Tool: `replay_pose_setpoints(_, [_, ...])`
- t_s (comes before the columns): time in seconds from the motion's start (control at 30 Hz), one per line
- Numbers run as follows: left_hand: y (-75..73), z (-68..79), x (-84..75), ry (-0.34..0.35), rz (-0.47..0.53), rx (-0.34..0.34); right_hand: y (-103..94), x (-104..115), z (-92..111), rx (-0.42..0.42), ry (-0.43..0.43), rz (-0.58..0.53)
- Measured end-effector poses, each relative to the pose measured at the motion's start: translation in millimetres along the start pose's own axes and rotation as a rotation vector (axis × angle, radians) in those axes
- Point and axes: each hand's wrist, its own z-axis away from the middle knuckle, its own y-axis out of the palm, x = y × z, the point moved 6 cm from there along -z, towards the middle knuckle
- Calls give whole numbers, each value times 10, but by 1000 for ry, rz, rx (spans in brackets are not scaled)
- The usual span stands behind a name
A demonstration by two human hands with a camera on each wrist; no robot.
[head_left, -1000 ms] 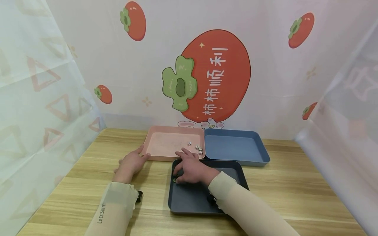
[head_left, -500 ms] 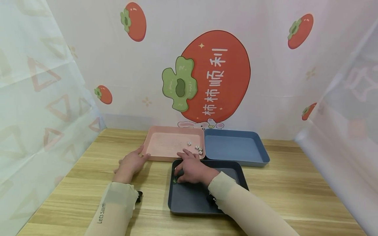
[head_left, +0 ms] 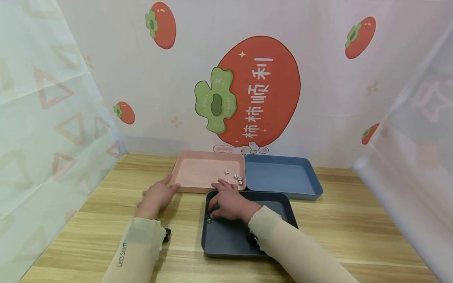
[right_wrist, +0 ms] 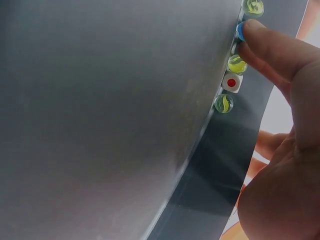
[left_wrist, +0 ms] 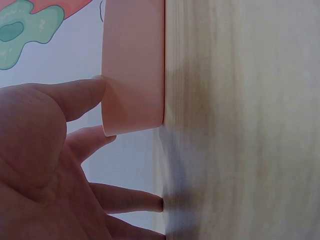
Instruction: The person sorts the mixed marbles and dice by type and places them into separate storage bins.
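Note:
My right hand (head_left: 231, 201) reaches into the far left corner of the dark grey tray (head_left: 230, 243). In the right wrist view, its thumb and index finger pinch a mostly hidden blue marble (right_wrist: 241, 31) by the tray wall. Along that wall lie a white die (right_wrist: 231, 82) with a red dot, a yellow-swirled marble (right_wrist: 237, 64) above it and another marble (right_wrist: 224, 103) below. A further marble (right_wrist: 254, 7) sits past the thumb. My left hand (head_left: 160, 195) touches the near left corner of the pink tray (left_wrist: 132, 65), thumb on its front wall, fingers spread.
Several white dice (head_left: 238, 179) lie in the right part of the pink tray. A blue tray (head_left: 283, 175) stands beside it on the right. All three trays are on a wooden table (head_left: 354, 228), with a printed curtain (head_left: 318, 129) behind.
By the tray's left wall, a small marble now shows slightly nearer to me, below my right fingers. Those fingers have shifted a little; my left hand stays at the pink tray.

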Motion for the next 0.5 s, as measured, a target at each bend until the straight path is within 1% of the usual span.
replay_pose_setpoints(0.4, [-3,-21,12,-4,-10,6,-7,13,-14,2,-12,-23])
replay_pose_setpoints(0.5, [5,-21,11,-6,-10,6,8,-4,-17,2,-3,-29])
